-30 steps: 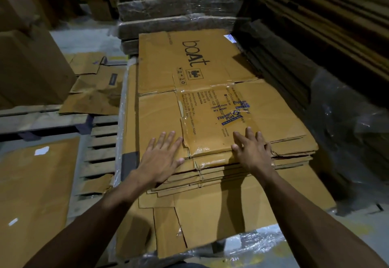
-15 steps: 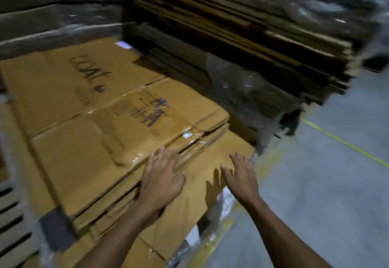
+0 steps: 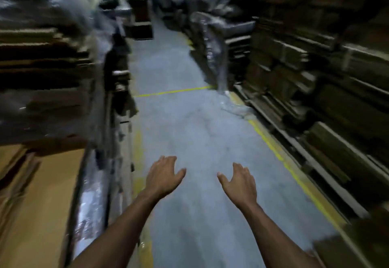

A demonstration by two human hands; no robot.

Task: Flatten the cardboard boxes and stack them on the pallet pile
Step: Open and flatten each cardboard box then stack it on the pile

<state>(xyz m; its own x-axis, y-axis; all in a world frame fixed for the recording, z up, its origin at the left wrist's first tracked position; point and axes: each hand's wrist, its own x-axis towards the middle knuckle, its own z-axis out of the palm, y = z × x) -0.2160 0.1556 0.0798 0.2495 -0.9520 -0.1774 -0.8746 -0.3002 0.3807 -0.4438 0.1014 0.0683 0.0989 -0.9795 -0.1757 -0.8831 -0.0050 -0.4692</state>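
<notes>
Both the left hand (image 3: 163, 176) and right hand (image 3: 240, 181) hover loosely spread, empty.

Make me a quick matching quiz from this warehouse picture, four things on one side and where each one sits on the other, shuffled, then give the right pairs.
Things:
1. left hand
2. right hand
3. yellow floor line
4. flat cardboard

Places:
A. bottom left corner
B. across the aisle floor, farther ahead
C. over the floor, right of centre, holding nothing
D. over the floor, nearer the plastic-wrapped pile, holding nothing

Pairs: 1-D, 2-C, 3-B, 4-A
</notes>
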